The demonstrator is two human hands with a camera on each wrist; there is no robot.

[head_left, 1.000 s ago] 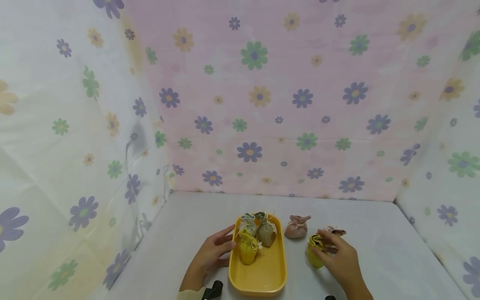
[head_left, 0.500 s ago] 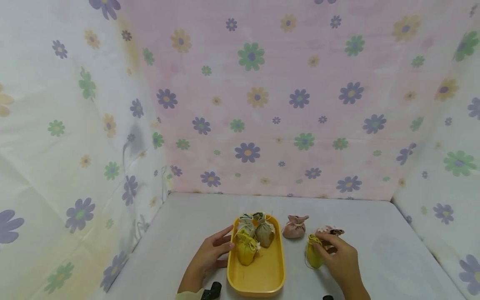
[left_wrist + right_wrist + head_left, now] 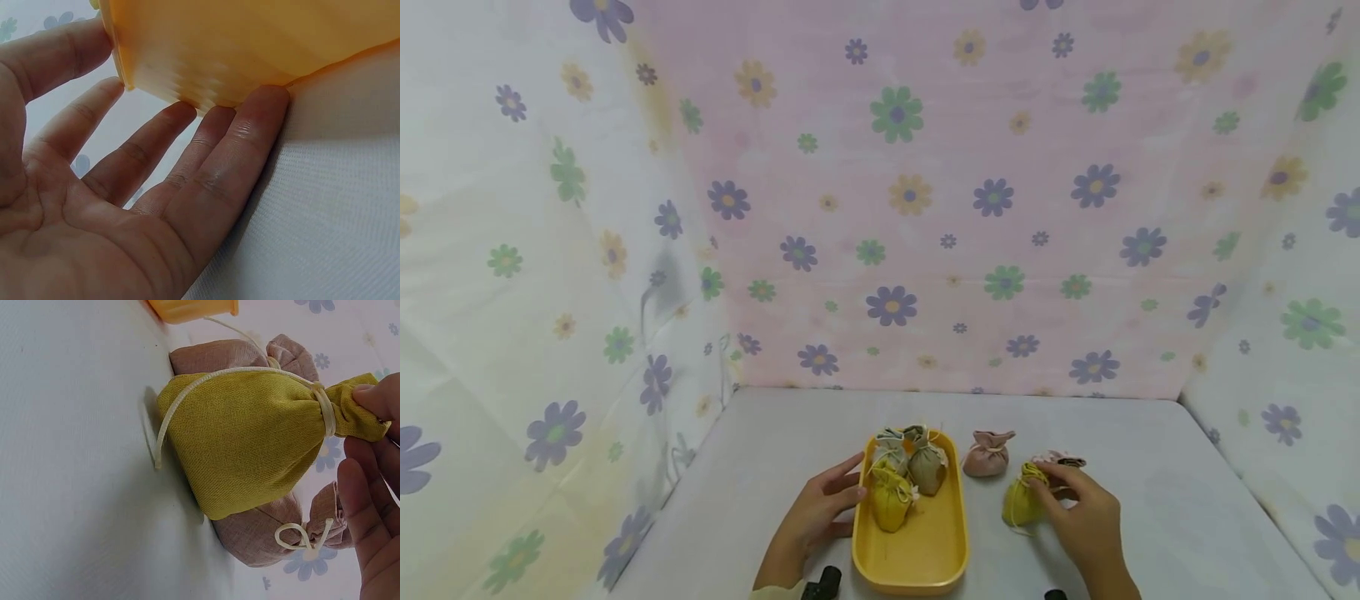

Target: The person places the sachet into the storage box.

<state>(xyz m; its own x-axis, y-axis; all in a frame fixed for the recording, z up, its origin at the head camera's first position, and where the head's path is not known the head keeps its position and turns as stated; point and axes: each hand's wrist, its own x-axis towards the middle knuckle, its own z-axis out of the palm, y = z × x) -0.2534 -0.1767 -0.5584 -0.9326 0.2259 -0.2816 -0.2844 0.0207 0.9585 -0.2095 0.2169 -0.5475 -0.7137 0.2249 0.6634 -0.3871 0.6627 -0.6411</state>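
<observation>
My right hand (image 3: 1082,512) pinches the gathered neck of a mustard-yellow drawstring pouch (image 3: 1021,504) between thumb and fingers. In the right wrist view this pouch (image 3: 244,437) has a cream cord round its neck, and its base is close over the white table. On the left, my left hand (image 3: 820,508) rests its spread, nearly straight fingers against the side of a yellow tray (image 3: 917,575). Another yellow pouch (image 3: 891,504), a pale grey-green pouch (image 3: 889,454) and an olive pouch (image 3: 927,471) stand at the tray's far end.
A dusty-pink pouch (image 3: 987,457) stands on the table right of the tray. Behind my right hand, another pink pouch (image 3: 1060,458) is partly hidden. Flower-print cloth (image 3: 925,250) walls in the white table (image 3: 1165,483) at the back and sides.
My right hand has closed its pinch on the yellow pouch's neck and shifted it slightly left, its base now tilted leftward. The left hand stays at the tray; the head view has drifted slightly.
</observation>
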